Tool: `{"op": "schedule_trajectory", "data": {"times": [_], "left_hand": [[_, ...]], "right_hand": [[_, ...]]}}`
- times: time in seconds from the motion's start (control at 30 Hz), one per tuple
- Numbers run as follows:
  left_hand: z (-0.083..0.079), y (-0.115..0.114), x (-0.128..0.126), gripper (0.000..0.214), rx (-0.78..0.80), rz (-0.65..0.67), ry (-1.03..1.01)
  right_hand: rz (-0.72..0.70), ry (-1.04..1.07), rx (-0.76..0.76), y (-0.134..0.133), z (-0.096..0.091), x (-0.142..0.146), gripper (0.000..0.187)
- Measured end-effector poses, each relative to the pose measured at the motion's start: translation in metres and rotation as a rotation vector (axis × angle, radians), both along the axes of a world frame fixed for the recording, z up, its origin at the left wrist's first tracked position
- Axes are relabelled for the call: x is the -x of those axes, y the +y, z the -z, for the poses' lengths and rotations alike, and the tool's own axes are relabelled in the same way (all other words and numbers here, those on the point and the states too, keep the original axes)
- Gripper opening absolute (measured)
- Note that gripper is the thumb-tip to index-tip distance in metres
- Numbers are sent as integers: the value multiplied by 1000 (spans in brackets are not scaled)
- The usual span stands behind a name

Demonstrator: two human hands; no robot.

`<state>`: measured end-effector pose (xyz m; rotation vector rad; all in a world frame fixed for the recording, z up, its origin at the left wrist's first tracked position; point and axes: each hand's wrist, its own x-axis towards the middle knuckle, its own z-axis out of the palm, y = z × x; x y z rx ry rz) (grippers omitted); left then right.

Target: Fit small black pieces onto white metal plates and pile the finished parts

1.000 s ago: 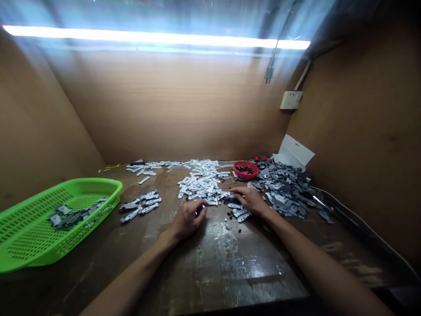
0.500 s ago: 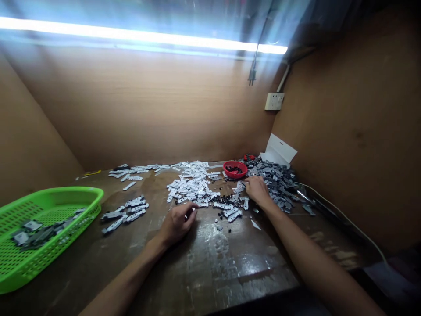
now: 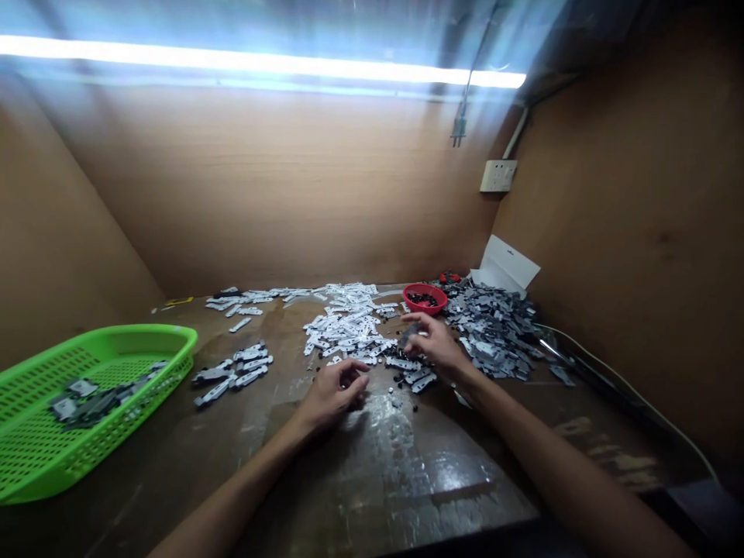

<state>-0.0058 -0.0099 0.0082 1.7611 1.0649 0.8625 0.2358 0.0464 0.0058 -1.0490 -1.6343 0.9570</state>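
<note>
Right hand point(image 3: 435, 346) now pinching a dark gray metal piece point(image 3: 408, 335) and raising it off the table, moving left away from the gray parts pile point(image 3: 494, 329), left hand point(image 3: 334, 391) curling its fingers inward, shifting slightly right

Legible text: 0 | I can read nothing from here | white folded card sheet point(image 3: 504, 265): small dark top mark, too small to read

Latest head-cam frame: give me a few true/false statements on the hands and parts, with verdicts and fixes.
1. The right hand pinches a small grey part. True.
2. The red bowl holds white parts. False: it holds small dark parts.
3. The left hand rests inside the green basket. False: it is over the wooden tabletop, apart from the basket.
4. Grey parts lie in the green basket. True.
</note>
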Motion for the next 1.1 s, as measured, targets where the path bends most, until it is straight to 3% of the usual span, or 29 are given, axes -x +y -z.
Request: {"op": "schedule_trajectory", "data": {"times": [0.1, 0.23, 0.43, 0.63, 0.77, 0.87, 1.0, 1.1], "left_hand": [[6, -2, -7, 38, 147, 42, -99], [9, -5, -11, 30, 145, 35, -139], [12, -1, -7, 30, 168, -14, -147], [10, 6, -3, 33, 363, -126, -204], [10, 6, -1, 34, 379, -139, -199], [13, 6, 1, 36, 417, -122, -188], [17, 6, 3, 37, 490, -89, -153], [16, 6, 4, 36, 505, -85, -160]], "right_hand": [[-171, 52, 106, -18, 0, 24, 30], [-205, -27, 48, -30, -1, 37, 20], [-229, -134, 35, -30, 0, 37, 27], [-126, -613, -224, -23, -6, 16, 14], [-135, -848, -262, -22, 0, 12, 11], [-119, -819, -254, -21, 3, 14, 11], [-117, -612, -219, -18, 0, 14, 15], [-38, -567, -242, -18, -4, 13, 18]]}}
